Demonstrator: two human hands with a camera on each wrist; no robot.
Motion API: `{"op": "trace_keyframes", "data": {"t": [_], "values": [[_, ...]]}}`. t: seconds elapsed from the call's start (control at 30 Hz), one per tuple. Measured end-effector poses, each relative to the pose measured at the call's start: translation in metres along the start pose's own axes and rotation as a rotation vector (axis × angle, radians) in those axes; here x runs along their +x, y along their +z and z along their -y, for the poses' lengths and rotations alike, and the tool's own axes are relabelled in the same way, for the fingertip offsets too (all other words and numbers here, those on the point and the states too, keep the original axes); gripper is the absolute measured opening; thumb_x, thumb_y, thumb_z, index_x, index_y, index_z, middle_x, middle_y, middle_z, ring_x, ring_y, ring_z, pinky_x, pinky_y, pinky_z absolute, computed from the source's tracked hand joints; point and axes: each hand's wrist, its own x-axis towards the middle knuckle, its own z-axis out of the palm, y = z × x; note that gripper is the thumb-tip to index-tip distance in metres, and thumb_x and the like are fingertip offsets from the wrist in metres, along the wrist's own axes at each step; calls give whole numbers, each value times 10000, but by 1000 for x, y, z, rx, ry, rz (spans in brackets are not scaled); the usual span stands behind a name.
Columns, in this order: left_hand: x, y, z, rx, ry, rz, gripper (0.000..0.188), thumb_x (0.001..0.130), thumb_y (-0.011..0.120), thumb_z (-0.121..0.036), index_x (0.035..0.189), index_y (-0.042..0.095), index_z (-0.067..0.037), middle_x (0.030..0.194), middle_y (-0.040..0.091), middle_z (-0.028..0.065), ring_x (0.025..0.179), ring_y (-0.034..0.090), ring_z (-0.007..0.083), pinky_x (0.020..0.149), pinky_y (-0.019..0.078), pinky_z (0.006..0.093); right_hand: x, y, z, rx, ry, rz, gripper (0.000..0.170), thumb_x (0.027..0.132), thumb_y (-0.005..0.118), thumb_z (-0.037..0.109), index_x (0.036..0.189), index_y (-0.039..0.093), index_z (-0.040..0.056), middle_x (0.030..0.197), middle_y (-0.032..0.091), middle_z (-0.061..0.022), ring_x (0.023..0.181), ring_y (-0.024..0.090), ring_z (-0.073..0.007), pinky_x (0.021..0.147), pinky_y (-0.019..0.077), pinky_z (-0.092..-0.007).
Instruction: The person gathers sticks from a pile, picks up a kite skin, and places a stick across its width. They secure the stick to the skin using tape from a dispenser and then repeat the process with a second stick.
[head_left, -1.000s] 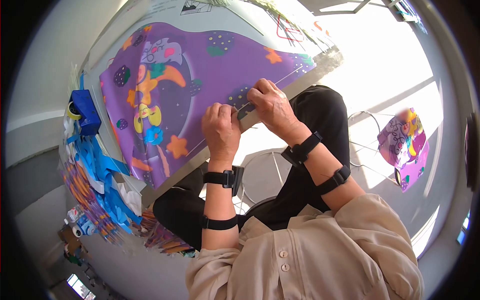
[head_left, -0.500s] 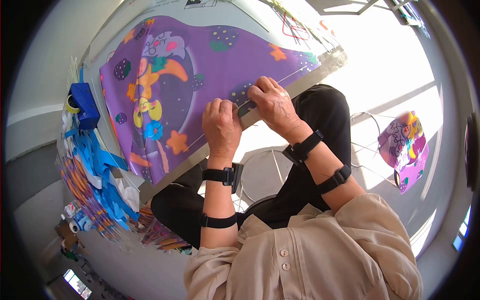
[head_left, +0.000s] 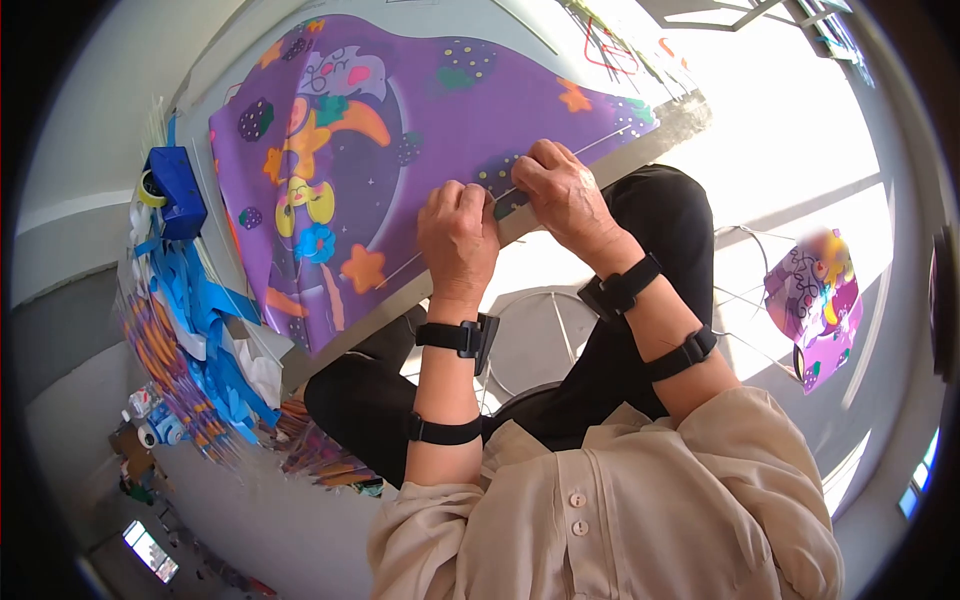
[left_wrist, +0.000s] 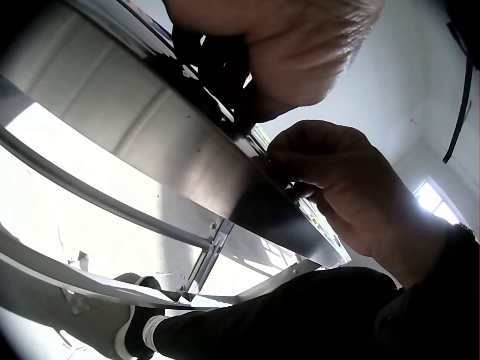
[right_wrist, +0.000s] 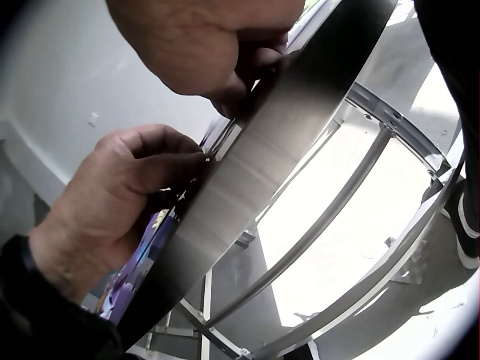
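Purple sheet (head_left: 440,130) on the worktop (head_left: 685,118); pinches its edge along the worktop's near side with left hand (head_left: 458,235) and right hand (head_left: 568,200), both clamped on it; blue box (head_left: 182,200) near worktop's left end.

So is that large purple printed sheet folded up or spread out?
Spread out: the large purple printed sheet lies broadly open, its cartoon print showing, with a ridge down its left part in the head view.

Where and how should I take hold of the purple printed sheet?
Probably pinch the near edge of the purple printed sheet from the near side: it's thin, and that edge follows the rim of the table, where the left hand and right hand are.
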Motion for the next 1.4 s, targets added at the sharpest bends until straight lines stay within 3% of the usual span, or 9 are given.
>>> {"op": "trace_keyframes", "data": {"t": [0.67,0.93,1.4], "values": [[-4,2,5,-9,-19,-56,136,677,660,2,749,564,-63,763,544,61,768,548,283,667,434,394,4,0,-1,59,-4,28,58,748,558,-2,765,532,47,763,496,-108,765,548,-314,650,453,-398],[-3,-2,1,-59,-40,-11,240,664,689,-20,874,589,-79,817,569,57,802,554,283,702,430,398,4,-2,2,87,31,21,48,773,563,17,759,534,52,762,493,-107,763,544,-316,648,445,-403],[-6,1,5,-29,-42,-46,210,669,661,22,854,613,-65,781,560,71,788,553,282,679,436,395,4,0,4,72,41,20,84,757,586,-2,769,527,57,746,478,-98,747,531,-312,644,445,-402]]}}
